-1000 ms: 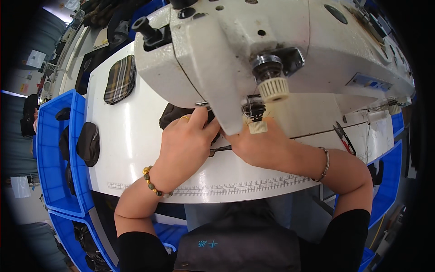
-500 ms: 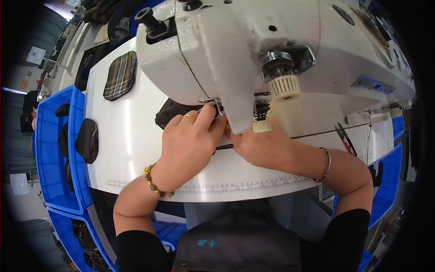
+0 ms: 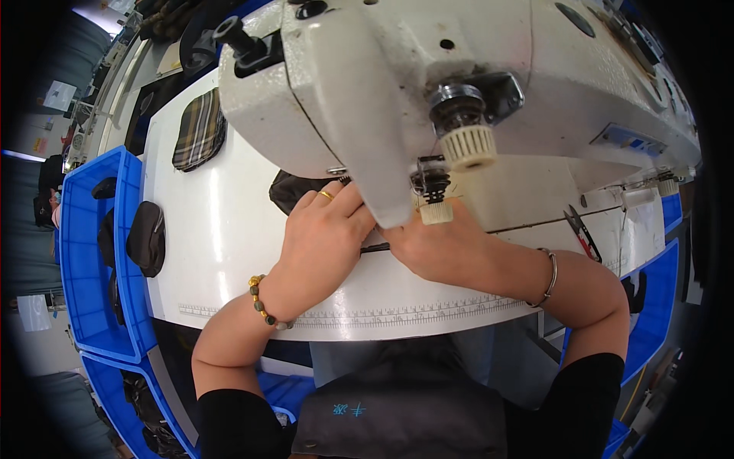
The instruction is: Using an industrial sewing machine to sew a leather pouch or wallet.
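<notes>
A dark brown fabric piece (image 3: 289, 191) lies under the head of a white sewing machine (image 3: 348, 99). My left hand (image 3: 325, 237), with a ring and a beaded bracelet, is bent over the fabric, its fingertips pressed on it beside the needle area. My right hand (image 3: 436, 245), wearing a metal bangle, is curled at the fabric's near right side. The machine's white lever-like front part and a tension knob (image 3: 437, 213) cover some of its fingers. Between the hands a dark edge of the fabric shows. The needle itself is hidden.
A plaid fabric piece (image 3: 200, 131) lies at the far left of the white table (image 3: 229, 252), and a dark pouch-like piece (image 3: 147, 239) at its left edge. Blue bins (image 3: 107, 344) stand beyond that edge. Red-handled snips (image 3: 584, 233) lie at right. A ruler strip (image 3: 397, 316) runs along the front.
My left index finger has come down from beside the presser area, and the left hand lies flatter and slightly farther right. The machine appears slightly shifted left in the picture. The right hand stays nearly in place.
</notes>
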Demonstrator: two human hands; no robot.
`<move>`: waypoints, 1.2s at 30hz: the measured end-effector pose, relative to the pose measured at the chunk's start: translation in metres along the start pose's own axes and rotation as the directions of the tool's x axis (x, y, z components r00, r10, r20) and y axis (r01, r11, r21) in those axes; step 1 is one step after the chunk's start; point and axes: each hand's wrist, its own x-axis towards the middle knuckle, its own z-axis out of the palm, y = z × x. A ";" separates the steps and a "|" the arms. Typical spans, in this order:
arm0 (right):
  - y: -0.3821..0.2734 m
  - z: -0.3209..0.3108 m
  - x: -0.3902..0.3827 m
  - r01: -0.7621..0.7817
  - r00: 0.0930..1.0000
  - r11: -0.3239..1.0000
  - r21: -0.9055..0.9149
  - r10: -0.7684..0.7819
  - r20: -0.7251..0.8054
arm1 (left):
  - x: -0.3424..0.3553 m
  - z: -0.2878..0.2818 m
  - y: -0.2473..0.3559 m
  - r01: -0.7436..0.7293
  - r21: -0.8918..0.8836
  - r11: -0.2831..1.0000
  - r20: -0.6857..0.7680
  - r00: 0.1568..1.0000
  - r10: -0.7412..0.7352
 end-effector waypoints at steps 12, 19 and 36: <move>0.001 -0.014 0.002 -0.016 0.997 1.000 -0.010 0.017 0.081 | 0.002 0.012 0.006 0.074 -0.023 0.997 -0.015 0.997 -0.074; 0.007 -0.010 -0.001 -0.013 1.000 0.997 -0.069 0.014 0.008 | 0.003 0.002 0.005 0.049 0.071 0.996 -0.046 0.998 -0.046; 0.001 -0.017 -0.003 0.029 0.999 0.999 0.029 -0.028 -0.019 | 0.004 0.004 0.007 -0.050 -0.166 0.985 -0.102 0.994 0.033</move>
